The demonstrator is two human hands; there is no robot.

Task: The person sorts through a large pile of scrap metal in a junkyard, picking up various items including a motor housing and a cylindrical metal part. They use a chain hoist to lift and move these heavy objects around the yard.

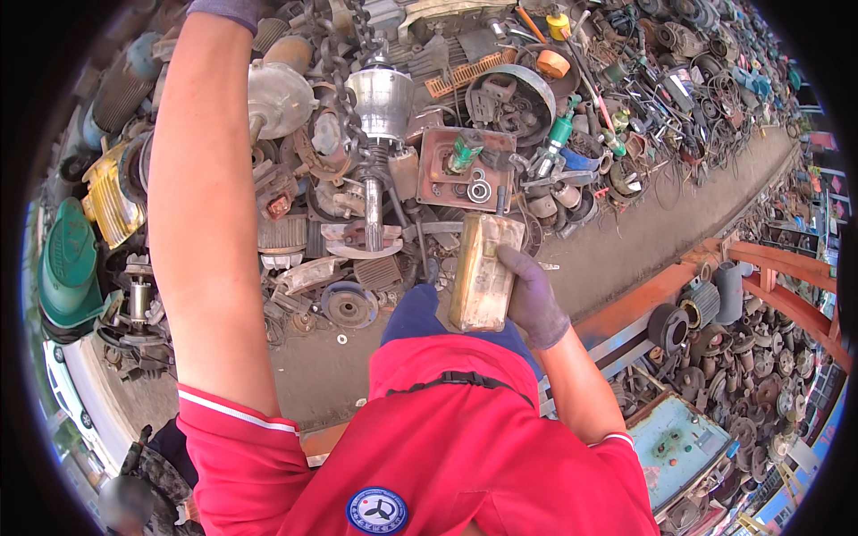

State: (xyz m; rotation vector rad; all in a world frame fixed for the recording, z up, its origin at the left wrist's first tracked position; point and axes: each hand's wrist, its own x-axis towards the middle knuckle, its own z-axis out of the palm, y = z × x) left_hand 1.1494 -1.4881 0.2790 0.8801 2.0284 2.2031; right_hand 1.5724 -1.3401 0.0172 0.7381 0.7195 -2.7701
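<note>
My right hand [536, 295], in a dark purple-grey glove, grips a worn, greasy rectangular box [488, 275] by its right side, in front of my waist. My left arm reaches up to the top left; only the cuff and wrist of its gloved left hand [228, 8] show, and its fingers are out of view. Right of that arm, a shiny metal motor rotor [380, 100] stands upright, its splined shaft pointing down, beside a heavy rusty chain [335, 74]. A red-brown metal tray [429, 191] holding bearing rings [478, 190] and a green part lies beyond the box.
Piles of motor housings and scrap surround me. A green motor cover [67, 261] and yellow motor housing [114, 194] lie left. Orange steel beams [637, 295] run along the right, with a rusty light-blue cabinet [677, 449] below. A person in camouflage clothing [157, 476] is at lower left.
</note>
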